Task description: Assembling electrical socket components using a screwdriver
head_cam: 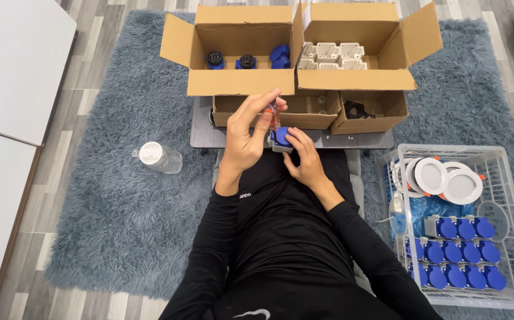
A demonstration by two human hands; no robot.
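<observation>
Head view: we see the left hand [246, 137] pinching a small screwdriver [273, 116] w/ clear-red handle; its long axis runs near upright, tip down onto the socket [282, 140]. That socket, a blue-lidded grey unit, sits just over our lap at the near edge of the low grey table [200, 137], blue face up. Right hand [304, 159] grips the socket from its right side, fingers wrapped round the edge.

Behind it, two small open boxes on the table, one w/ black parts [358, 110]. Above them, left box [233, 50] w/ blue pieces and right box [355, 50] w/ white housings; their front flaps hang close over the hands, so approach from the far side is blocked. Bottle [159, 157] w/ white cap lies on the rug [120, 225], well left of the left hand. Basket [506, 160] at right holds rows of finished blue sockets [454, 252] plus white round lamps [447, 179], apart from the right arm.
</observation>
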